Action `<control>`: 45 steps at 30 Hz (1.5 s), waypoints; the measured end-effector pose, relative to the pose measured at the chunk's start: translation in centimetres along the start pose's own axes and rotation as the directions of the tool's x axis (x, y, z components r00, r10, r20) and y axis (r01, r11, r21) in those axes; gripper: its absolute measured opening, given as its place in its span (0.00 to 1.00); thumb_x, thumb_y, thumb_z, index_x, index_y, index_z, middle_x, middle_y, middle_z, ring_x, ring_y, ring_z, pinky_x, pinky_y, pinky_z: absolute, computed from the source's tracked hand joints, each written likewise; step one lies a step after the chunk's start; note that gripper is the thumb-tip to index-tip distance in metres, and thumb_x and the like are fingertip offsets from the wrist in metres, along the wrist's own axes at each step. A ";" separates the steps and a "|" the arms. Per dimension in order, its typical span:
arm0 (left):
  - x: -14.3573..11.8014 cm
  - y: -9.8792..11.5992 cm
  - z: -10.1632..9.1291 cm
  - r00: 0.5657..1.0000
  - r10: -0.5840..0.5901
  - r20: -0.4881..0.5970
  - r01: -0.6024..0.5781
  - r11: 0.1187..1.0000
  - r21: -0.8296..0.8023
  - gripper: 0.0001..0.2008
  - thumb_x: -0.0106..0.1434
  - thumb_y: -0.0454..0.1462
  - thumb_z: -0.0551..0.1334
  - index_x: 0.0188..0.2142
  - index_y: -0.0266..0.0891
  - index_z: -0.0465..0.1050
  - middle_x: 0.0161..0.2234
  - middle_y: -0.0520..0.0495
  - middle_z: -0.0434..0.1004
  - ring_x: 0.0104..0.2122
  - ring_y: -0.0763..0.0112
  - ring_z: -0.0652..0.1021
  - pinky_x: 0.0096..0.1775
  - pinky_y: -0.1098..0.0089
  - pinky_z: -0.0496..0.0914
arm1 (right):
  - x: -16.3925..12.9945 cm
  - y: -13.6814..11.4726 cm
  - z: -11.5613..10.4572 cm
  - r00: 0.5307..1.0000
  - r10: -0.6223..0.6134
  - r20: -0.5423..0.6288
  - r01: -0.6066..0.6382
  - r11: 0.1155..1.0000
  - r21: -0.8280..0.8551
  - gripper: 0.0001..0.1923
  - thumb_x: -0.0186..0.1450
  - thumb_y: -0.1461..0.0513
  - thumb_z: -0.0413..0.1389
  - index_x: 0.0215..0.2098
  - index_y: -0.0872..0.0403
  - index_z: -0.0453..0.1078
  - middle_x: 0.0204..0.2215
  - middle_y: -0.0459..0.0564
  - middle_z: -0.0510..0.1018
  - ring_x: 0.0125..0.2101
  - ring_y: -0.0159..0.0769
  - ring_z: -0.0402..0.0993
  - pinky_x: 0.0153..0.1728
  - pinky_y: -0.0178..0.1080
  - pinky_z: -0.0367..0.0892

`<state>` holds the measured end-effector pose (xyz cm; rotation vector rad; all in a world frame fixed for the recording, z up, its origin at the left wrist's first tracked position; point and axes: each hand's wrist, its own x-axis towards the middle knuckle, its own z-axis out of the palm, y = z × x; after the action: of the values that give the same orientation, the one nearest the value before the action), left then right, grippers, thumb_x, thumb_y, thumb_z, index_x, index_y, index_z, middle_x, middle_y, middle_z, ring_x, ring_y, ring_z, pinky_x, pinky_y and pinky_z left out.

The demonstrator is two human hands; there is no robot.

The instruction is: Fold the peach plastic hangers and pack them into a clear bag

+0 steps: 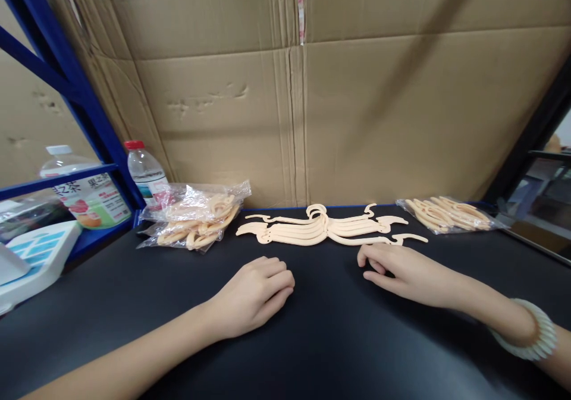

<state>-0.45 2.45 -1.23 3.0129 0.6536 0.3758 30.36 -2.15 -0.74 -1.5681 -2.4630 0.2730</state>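
Observation:
My left hand [254,293] rests on the black tabletop [312,340], fingers curled loosely, holding nothing. My right hand [401,272] lies flat on the table with its fingers bent inward, just below a spread of several cream plastic hangers [328,229]. It does not grip them. A white ribbed bracelet [533,334] circles my right wrist. The loose hangers lie side by side across the middle of the table, hooks pointing toward the cardboard.
Clear bags of the same cream pieces lie at the left [196,219] and right [450,214]. A cardboard wall [312,103] stands behind. Two bottles [145,174] [84,192], a blue rack frame [66,85] and a white device [31,257] sit left.

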 end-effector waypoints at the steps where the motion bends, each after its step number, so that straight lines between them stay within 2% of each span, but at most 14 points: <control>1: 0.0 0.0 0.0 1.000 -0.003 0.003 0.003 1.000 0.009 0.10 0.70 0.34 0.47 0.33 0.39 0.64 0.31 0.49 0.68 0.31 0.70 0.68 0.36 0.67 0.61 | -0.1 0.0 -0.1 1.000 0.000 0.015 0.000 1.000 0.005 0.06 0.65 0.61 0.50 0.40 0.51 0.66 0.25 0.44 0.68 0.26 0.33 0.65 0.28 0.35 0.57; 5: 0.0 -0.1 0.2 1.000 -0.014 0.000 0.014 1.000 0.009 0.12 0.70 0.37 0.48 0.29 0.39 0.60 0.28 0.51 0.66 0.29 0.70 0.67 0.35 0.68 0.60 | -0.4 0.1 -0.4 0.999 0.007 0.050 -0.008 1.000 0.017 0.08 0.66 0.60 0.49 0.42 0.51 0.67 0.24 0.43 0.68 0.25 0.33 0.64 0.28 0.35 0.57; 11: 0.1 -0.1 0.3 1.000 -0.030 0.005 0.030 0.999 -0.028 0.13 0.69 0.37 0.50 0.26 0.39 0.58 0.26 0.52 0.65 0.28 0.71 0.66 0.34 0.68 0.59 | -0.4 0.4 -0.6 0.999 0.009 0.042 -0.010 1.000 0.021 0.09 0.66 0.60 0.49 0.42 0.51 0.68 0.24 0.44 0.70 0.25 0.34 0.66 0.27 0.36 0.59; 16: 0.0 0.2 0.0 0.999 -0.054 0.001 0.054 0.996 -0.069 0.10 0.68 0.36 0.51 0.28 0.39 0.59 0.27 0.53 0.66 0.28 0.72 0.67 0.34 0.69 0.60 | -0.3 2.4 -1.3 0.996 -0.002 -0.092 0.003 1.000 0.011 0.09 0.65 0.59 0.50 0.40 0.53 0.69 0.36 0.51 0.75 0.36 0.40 0.71 0.37 0.41 0.65; 20: -0.1 0.3 -0.2 0.997 -0.074 -0.006 0.073 0.991 -0.112 0.04 0.66 0.34 0.53 0.34 0.40 0.64 0.31 0.52 0.69 0.31 0.71 0.69 0.37 0.69 0.61 | -0.4 4.6 -1.7 0.983 0.010 -0.184 -0.012 1.000 -0.010 0.12 0.64 0.58 0.50 0.43 0.53 0.69 0.43 0.55 0.76 0.44 0.45 0.71 0.46 0.47 0.65; 28: -0.2 0.4 -0.2 0.997 -0.073 -0.037 0.068 0.991 -0.118 0.05 0.66 0.34 0.53 0.36 0.40 0.66 0.35 0.48 0.71 0.34 0.68 0.70 0.38 0.68 0.64 | -0.8 6.4 -0.7 0.990 0.049 -0.135 -0.049 0.999 0.004 0.23 0.63 0.55 0.52 0.53 0.56 0.66 0.53 0.59 0.71 0.53 0.50 0.67 0.55 0.52 0.62; 37: -0.3 0.5 -0.4 0.996 -0.070 -0.049 0.063 0.988 -0.142 0.05 0.65 0.33 0.53 0.36 0.40 0.67 0.35 0.48 0.70 0.36 0.68 0.71 0.40 0.69 0.65 | 0.2 7.0 0.2 0.959 -0.044 -0.281 0.037 0.999 -0.031 0.18 0.64 0.58 0.52 0.51 0.53 0.69 0.51 0.56 0.74 0.54 0.49 0.68 0.55 0.53 0.62; 45: -0.2 0.6 -0.3 0.995 -0.093 -0.043 0.086 0.985 -0.148 0.05 0.66 0.33 0.53 0.37 0.41 0.66 0.37 0.47 0.70 0.37 0.67 0.70 0.41 0.67 0.67 | 1.0 6.2 0.7 0.943 -0.059 -0.329 0.058 0.998 -0.011 0.11 0.66 0.58 0.52 0.42 0.54 0.72 0.41 0.55 0.78 0.46 0.45 0.72 0.49 0.49 0.66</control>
<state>-0.47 1.79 -0.91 2.8332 0.7284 0.4744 35.19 1.30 -2.97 -1.4058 -2.2438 -0.0032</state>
